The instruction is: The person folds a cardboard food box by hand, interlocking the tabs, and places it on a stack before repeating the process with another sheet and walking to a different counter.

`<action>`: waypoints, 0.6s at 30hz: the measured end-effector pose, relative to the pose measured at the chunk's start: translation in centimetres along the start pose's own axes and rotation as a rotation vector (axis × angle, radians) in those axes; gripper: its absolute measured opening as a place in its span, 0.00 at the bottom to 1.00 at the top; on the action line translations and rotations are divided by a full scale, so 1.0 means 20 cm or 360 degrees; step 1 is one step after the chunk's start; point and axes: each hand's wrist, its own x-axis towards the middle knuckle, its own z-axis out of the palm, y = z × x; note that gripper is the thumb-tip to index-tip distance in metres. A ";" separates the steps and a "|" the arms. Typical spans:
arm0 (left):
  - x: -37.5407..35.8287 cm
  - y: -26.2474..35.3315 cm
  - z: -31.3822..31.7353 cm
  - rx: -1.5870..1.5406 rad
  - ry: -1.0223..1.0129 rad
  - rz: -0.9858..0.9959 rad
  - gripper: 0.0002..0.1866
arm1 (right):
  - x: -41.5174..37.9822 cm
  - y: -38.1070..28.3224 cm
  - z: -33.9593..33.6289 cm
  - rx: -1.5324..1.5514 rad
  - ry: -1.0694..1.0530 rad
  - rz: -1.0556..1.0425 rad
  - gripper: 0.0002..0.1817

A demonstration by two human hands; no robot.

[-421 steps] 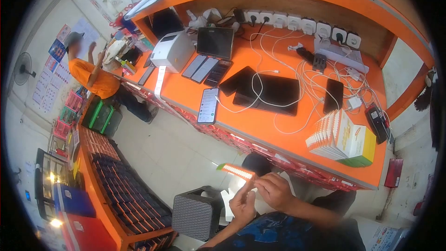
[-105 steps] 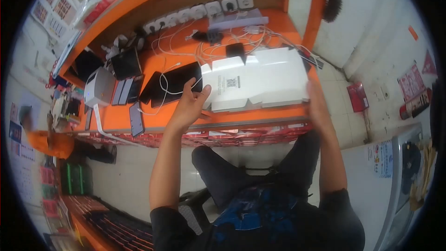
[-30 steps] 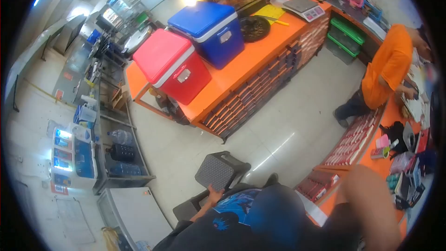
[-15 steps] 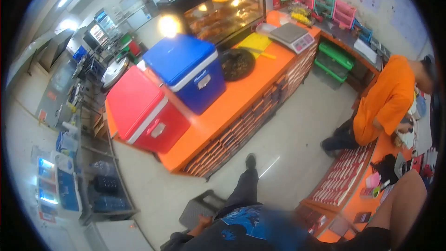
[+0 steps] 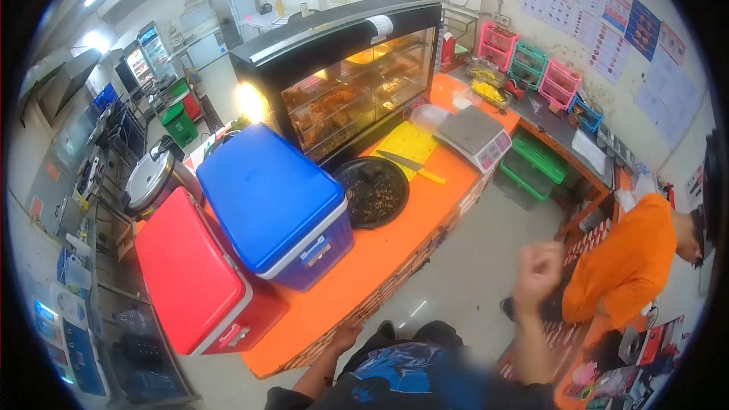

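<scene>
My left hand [image 5: 346,335] hangs low beside the front edge of the orange counter [image 5: 304,311], near the blue cooler box [image 5: 269,197]. Its finger position is not clear. My right hand [image 5: 540,269] is raised over the floor to the right of the counter, fingers curled into a loose fist and slightly blurred, with nothing visible in it. A red cooler box [image 5: 190,273] stands left of the blue one; both lids are down. Behind them on the counter are a round black tray [image 5: 372,191] with dark crumbs, a yellow cutting board [image 5: 408,144] and a yellow-handled knife [image 5: 410,166].
A lit glass display case [image 5: 342,99] holding fried food stands along the counter's back. A scale [image 5: 472,137] sits at the far end. To my right a person in an orange shirt [image 5: 626,262] bends over another counter. Green drawers [image 5: 531,171] stand below the far bench.
I have moved closer to the counter, so the cooler boxes and tray look nearer. My right arm has swung from the far right to in front of me. The person in orange still bends over.
</scene>
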 end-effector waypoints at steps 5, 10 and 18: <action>0.19 -0.09 -0.10 -0.0147 -0.0060 -0.0170 0.18 | -1.26 1.34 -0.20 -0.0802 -0.0531 0.1322 0.06; 0.19 -0.55 -0.13 0.1034 -0.0329 -0.0070 0.14 | -1.89 1.90 -0.78 -0.0989 -0.2400 0.1182 0.18; 0.24 0.02 0.49 -0.0155 0.0783 -0.1233 0.16 | -1.34 2.90 -0.48 -0.0602 -0.2436 0.1087 0.12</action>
